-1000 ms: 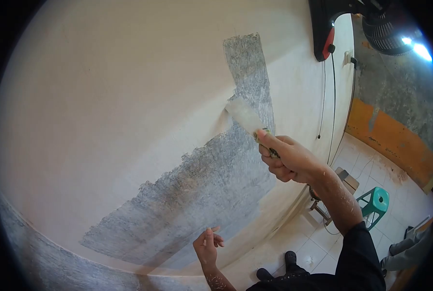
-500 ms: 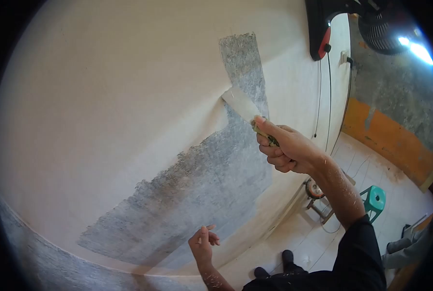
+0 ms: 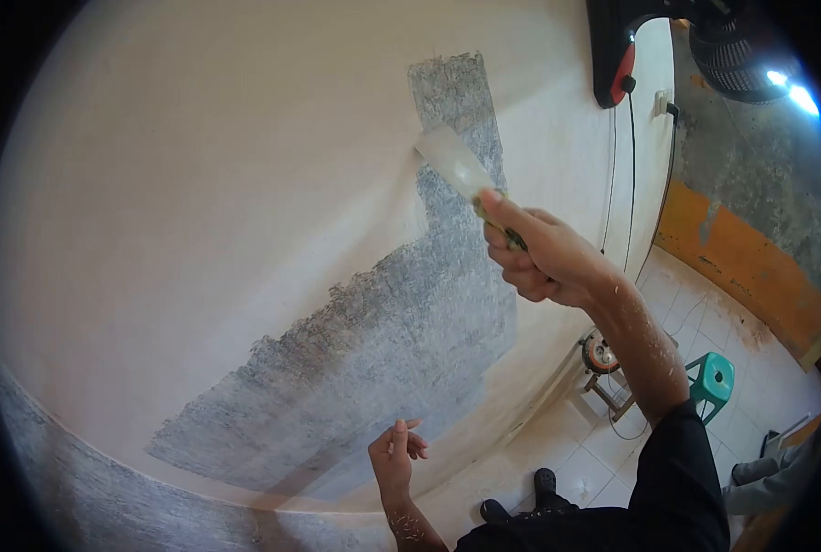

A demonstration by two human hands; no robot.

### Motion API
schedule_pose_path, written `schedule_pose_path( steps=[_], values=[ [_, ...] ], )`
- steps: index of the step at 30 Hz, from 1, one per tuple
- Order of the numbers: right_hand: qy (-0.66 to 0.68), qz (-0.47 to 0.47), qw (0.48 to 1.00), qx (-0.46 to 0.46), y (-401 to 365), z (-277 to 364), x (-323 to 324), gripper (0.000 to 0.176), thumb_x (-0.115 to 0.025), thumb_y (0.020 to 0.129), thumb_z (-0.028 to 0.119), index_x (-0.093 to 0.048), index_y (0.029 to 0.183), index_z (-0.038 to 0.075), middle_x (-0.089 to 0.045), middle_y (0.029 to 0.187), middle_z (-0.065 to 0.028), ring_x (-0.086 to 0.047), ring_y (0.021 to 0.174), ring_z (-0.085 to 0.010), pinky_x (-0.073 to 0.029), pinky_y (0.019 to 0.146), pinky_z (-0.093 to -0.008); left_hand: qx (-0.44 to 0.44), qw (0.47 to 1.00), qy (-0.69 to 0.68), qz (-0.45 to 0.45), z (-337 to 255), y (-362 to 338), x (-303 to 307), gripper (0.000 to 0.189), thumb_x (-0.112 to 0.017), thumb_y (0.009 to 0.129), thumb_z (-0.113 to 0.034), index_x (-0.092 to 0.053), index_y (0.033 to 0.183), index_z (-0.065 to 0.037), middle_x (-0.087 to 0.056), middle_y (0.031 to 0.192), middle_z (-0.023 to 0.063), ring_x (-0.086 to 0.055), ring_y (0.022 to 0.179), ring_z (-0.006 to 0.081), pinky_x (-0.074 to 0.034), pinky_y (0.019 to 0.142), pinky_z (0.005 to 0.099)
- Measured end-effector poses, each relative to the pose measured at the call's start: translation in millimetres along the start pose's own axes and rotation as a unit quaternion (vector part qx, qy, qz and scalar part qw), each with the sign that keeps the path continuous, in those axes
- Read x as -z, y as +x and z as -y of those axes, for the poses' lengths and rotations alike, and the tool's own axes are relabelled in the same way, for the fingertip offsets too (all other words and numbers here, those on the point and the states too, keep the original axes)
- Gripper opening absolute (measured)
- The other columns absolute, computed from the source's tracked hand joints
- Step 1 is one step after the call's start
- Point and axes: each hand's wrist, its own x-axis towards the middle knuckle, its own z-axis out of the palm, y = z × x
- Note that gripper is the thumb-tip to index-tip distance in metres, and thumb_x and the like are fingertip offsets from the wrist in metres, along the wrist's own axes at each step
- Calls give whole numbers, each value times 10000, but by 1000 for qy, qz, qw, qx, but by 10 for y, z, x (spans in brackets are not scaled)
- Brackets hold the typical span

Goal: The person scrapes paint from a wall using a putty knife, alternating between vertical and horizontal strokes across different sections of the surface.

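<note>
My right hand (image 3: 544, 250) is wrapped round the handle of a scraper (image 3: 454, 164). The wide pale blade lies against the wall at the left edge of a grey scraped strip (image 3: 452, 92). Below the strip spreads a larger grey patch (image 3: 364, 359) with a ragged upper edge, bordered by cream paint (image 3: 189, 202). Low down, my left hand (image 3: 397, 460) hovers in front of the patch, fingers loosely curled and partly apart, with nothing in it. Pale flakes cling to both forearms.
At the upper right a black and red fan (image 3: 732, 60) is mounted, cords hanging below. A green stool (image 3: 712, 379) and a cable reel (image 3: 599, 353) stand on the tiled floor (image 3: 603, 442). Another person's leg (image 3: 774, 492) shows at the lower right.
My right hand and the scraper have moved up along the strip's left edge, where more grey now shows. My left hand has shifted slightly right.
</note>
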Motion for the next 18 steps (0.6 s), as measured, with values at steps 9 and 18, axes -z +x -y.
schedule_pose_path(
  steps=[9, 18],
  values=[
    [-26, -27, 999, -32, -96, -288, 132, 515, -415, 1009, 615, -384, 765, 164, -285, 570, 114, -212, 415, 5, -162, 329, -196, 13, 1000, 7, -15, 7, -22, -28, 444, -542, 1029, -347, -719, 990, 59, -650, 631, 65, -578, 518, 109, -409, 524, 243],
    [-48, -4, 999, -18, 18, -129, -12, 522, -437, 1013, 586, -416, 723, 152, -288, 563, 89, -239, 425, -27, -162, 358, -231, -15, 999, -7, -49, -74, 26, 15, 455, -525, 1037, -342, -714, 986, 68, -649, 629, 66, -578, 521, 109, -411, 528, 245]
  ],
)
